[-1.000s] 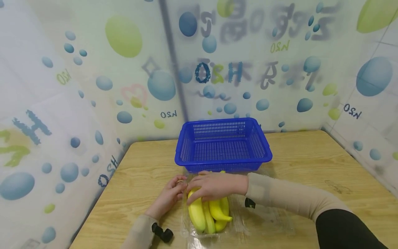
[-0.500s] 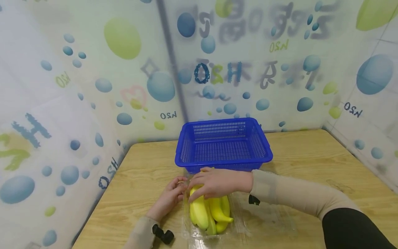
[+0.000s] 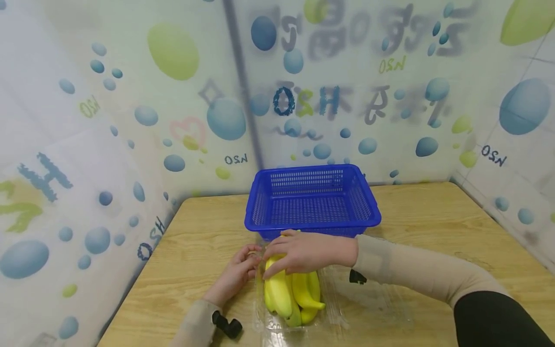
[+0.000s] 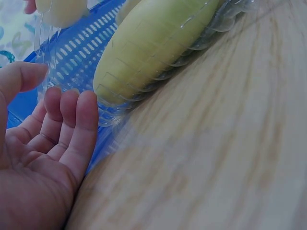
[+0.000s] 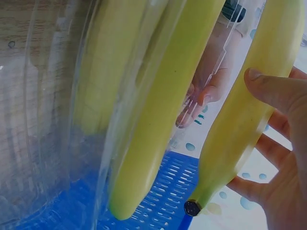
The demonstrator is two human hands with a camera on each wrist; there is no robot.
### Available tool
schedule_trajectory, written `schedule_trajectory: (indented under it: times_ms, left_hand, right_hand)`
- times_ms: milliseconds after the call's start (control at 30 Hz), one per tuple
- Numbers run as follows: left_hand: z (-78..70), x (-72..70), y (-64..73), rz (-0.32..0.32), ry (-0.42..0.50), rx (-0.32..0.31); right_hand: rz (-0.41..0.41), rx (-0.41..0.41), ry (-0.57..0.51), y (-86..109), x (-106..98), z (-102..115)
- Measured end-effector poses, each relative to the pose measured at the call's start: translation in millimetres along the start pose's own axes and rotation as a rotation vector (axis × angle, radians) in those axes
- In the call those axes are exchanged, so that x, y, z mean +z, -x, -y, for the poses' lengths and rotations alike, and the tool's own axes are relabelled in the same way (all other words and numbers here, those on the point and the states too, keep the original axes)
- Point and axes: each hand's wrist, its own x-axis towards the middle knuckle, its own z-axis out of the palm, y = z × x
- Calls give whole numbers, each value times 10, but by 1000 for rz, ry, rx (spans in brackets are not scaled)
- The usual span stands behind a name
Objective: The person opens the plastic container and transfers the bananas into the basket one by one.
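Where the table (image 3: 212,221) meets the far sheet (image 3: 286,147): we set 12 o'clock, reading the head view.

Left hand (image 3: 236,274): we place it at the 10 o'clock edge of the clear container (image 3: 330,308). Fingers bent, thumb apart from them in the left wrist view; whether it pinches the plastic rim, we cannot tell.

Held banana (image 3: 279,294): over the container's 9 o'clock side, above its neighbours; the right wrist view shows a gap between it and the container wall. Long axis near 11 to 5 o'clock, the free near end at 5. By our judgement, the black tip (image 5: 193,208) is the far end.

Right hand (image 3: 299,253): gripping that banana around its far part, thumb on one side, fingers on the other. Forearm comes in from 4 o'clock. From this grip, we see most of the fruit toward 6.

Other bananas (image 3: 305,291): several, inside the container; exact count hidden from us.

Basket (image 3: 312,226): just beyond the container, its middle between 12 and 1 o'clock from the grip. We judge this the governing relation: far end nearest the near rim, right hand closer than left.

Lid (image 3: 368,301): what we take for it lies at 3 o'clock from the container, transparent, edges faint.
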Motion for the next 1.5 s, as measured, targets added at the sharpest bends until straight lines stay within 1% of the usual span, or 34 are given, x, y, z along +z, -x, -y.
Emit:
schedule_trajectory:
  times_ms: [100,367,533,667,933,1167,1500]
  left_hand:
    - [-5,5,-3,-3,-6,-2]
    - [-16,0,-10,16,-2,-5]
    - [-22,-1,-11,5,-7,-14]
    - [-26,0,-7,-1,-8,-20]
    - [-41,1,13,15,-15,-5]
    - [-47,3,15,0,-19,-7]
    - [-34,5,19,-6,-30,-13]
  right_hand:
    - [-2,4,5,13,-23,6]
    - [-13,12,4,22,-82,11]
    - [-19,10,15,11,-116,0]
    - [-21,11,46,7,-150,-13]
    - [13,42,65,-1,-215,-58]
    - [16,56,93,8,-221,-119]
    - [43,106,64,31,-209,-216]
